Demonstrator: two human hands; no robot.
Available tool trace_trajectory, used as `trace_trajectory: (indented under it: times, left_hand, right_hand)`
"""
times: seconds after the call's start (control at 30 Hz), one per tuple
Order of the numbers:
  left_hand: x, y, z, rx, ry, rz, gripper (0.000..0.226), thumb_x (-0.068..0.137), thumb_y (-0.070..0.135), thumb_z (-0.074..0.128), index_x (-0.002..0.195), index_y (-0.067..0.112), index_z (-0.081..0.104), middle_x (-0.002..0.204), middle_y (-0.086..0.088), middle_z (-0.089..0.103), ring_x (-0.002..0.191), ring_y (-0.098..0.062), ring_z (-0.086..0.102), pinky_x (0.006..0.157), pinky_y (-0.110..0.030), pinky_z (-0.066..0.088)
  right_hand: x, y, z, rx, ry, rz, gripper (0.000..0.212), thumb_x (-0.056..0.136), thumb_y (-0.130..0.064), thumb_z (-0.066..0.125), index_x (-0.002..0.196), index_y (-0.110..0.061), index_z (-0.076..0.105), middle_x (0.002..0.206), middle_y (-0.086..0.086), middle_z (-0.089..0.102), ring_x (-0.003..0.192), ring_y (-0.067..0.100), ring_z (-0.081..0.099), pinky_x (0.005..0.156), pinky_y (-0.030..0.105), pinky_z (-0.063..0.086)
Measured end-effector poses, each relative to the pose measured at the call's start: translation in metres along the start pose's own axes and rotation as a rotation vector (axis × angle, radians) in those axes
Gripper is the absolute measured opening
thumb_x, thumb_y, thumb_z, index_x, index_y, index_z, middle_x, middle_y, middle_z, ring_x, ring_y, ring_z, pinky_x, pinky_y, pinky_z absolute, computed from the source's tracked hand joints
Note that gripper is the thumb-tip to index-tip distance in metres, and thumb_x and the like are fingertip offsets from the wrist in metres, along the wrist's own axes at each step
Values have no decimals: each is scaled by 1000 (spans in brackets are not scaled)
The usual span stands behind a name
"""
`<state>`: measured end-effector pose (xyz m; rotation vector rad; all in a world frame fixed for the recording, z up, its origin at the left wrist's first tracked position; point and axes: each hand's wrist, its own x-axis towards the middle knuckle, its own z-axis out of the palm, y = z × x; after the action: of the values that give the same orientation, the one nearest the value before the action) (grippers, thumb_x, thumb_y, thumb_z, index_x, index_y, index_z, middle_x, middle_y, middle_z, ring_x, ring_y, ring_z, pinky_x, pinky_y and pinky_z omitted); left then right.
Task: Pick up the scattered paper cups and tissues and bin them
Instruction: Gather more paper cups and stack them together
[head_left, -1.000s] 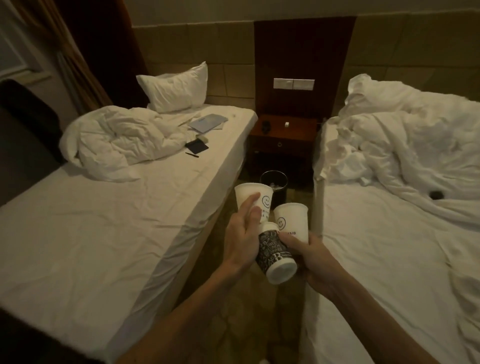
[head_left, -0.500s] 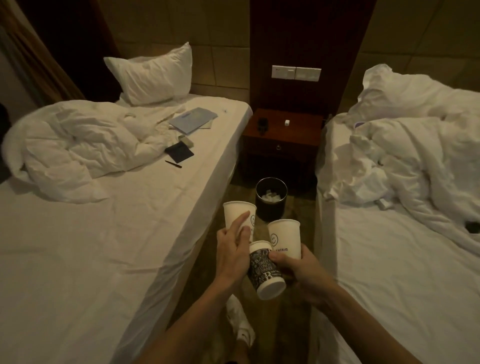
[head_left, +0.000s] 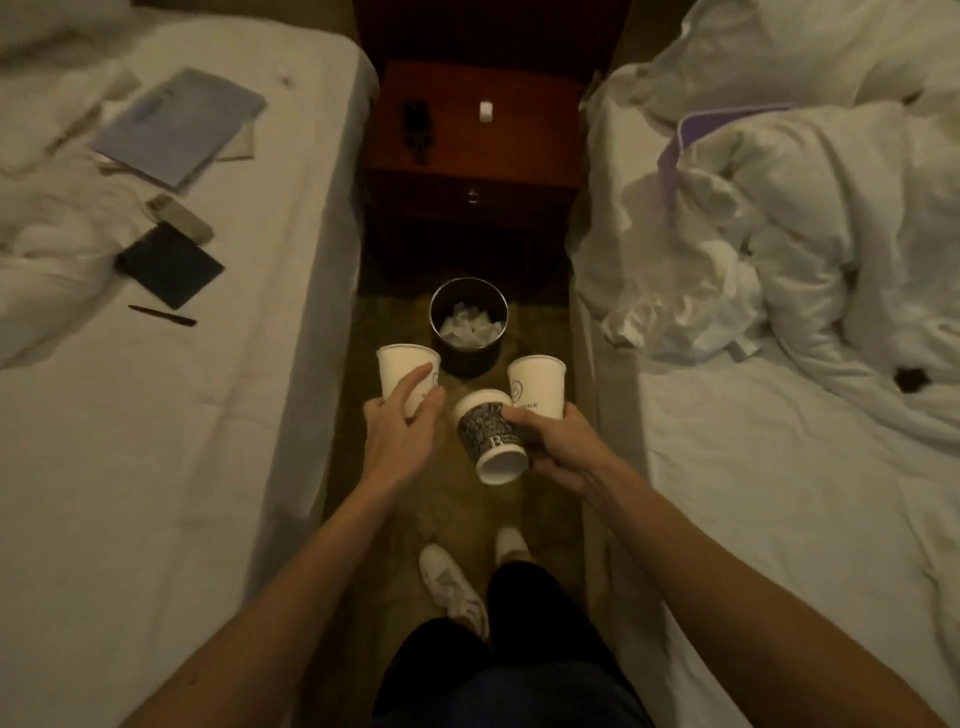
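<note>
My left hand (head_left: 397, 436) holds a white paper cup (head_left: 401, 371) upright, fingers round its side. My right hand (head_left: 558, 447) grips two cups at once: a white one (head_left: 537, 384) upright and a black patterned one (head_left: 491, 441) tipped so its white bottom faces me. A round black bin (head_left: 468, 332) stands on the floor just beyond the cups, between the two beds, with crumpled white tissues (head_left: 470, 327) inside it.
A bed (head_left: 171, 441) lies at left with a notebook (head_left: 179, 127), a dark square pad (head_left: 169, 265) and a pen (head_left: 162, 315). At right is a bed (head_left: 779, 493) with a rumpled duvet. A wooden nightstand (head_left: 475, 135) stands behind the bin. My feet (head_left: 452, 582) are on the carpet.
The view has tilted down and moved closer to the bin. My hands have drawn slightly apart, so the left cup no longer touches the other two.
</note>
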<state>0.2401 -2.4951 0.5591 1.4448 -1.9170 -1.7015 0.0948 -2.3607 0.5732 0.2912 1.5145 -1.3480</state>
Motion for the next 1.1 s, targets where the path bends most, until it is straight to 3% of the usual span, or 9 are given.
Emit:
trace_trajectory:
  times: [0.07, 0.2, 0.37, 0.67, 0.7, 0.87, 0.97, 1.03, 1.1]
  left_hand:
    - [37, -3, 4, 19, -76, -24, 43, 88, 61, 59, 129, 49, 57, 136, -13, 47, 111, -35, 61, 91, -53, 56]
    - [114, -21, 31, 35, -128, -45, 67, 64, 74, 70, 124, 47, 59, 133, -6, 39, 111, -24, 58, 90, -44, 58]
    - [250, -68, 69, -42, -155, -184, 57, 65, 43, 87, 118, 35, 67, 131, -14, 49, 110, -30, 61, 92, -45, 57]
    - [464, -165, 140, -93, -184, -376, 33, 79, 21, 83, 109, 22, 70, 128, -15, 55, 105, -30, 65, 69, -34, 63]
    - [479, -173, 145, -95, -200, -388, 33, 81, 20, 82, 111, 23, 69, 127, -14, 59, 104, -29, 66, 69, -33, 62]
    - [525, -198, 152, -88, -292, -427, 38, 89, 20, 72, 127, 26, 66, 137, -6, 57, 121, -25, 58, 102, -45, 51]
    - [532, -199, 153, -205, -276, -452, 36, 94, 15, 65, 128, 26, 64, 124, 3, 59, 115, -22, 61, 98, -43, 55]
    - [527, -195, 148, -249, -223, -453, 21, 96, 17, 62, 115, 25, 68, 111, 5, 64, 105, -19, 66, 90, -39, 59]
    - [514, -187, 138, -256, -168, -444, 8, 97, 22, 61, 96, 22, 69, 99, -1, 70, 87, -15, 69, 80, -37, 61]
  right_hand:
    - [38, -16, 11, 37, 21, 20, 91, 60, -9, 89, 135, -11, 38, 119, 17, 63, 96, 33, 70, 62, 44, 59]
    - [132, -36, 23, 19, 81, 54, 82, 67, -3, 85, 132, -13, 36, 118, 17, 62, 98, 33, 69, 73, 52, 59]
    - [283, -44, 35, -113, 115, 140, 80, 71, -9, 85, 135, -9, 38, 123, 19, 62, 107, 34, 66, 50, 31, 55]
    - [528, -49, 40, -451, 192, 234, 81, 70, -25, 87, 134, -12, 40, 117, 13, 65, 101, 29, 68, 83, 51, 58]
    - [544, -48, 39, -475, 178, 265, 78, 70, -27, 87, 132, -11, 43, 116, 13, 66, 100, 28, 69, 81, 48, 59]
    - [590, -53, 46, -504, 56, 345, 66, 73, -39, 83, 124, -6, 54, 117, 11, 67, 96, 23, 71, 68, 32, 62]
    - [599, -53, 53, -545, 100, 338, 63, 79, -42, 76, 126, -8, 53, 116, 8, 63, 97, 19, 66, 65, 30, 61]
    - [597, -53, 55, -591, 157, 296, 44, 86, -35, 71, 115, -6, 56, 92, 6, 64, 82, 15, 63, 77, 34, 60]
    - [584, -58, 57, -632, 167, 218, 34, 90, -25, 67, 117, -6, 58, 81, 5, 60, 68, 14, 59, 75, 34, 56]
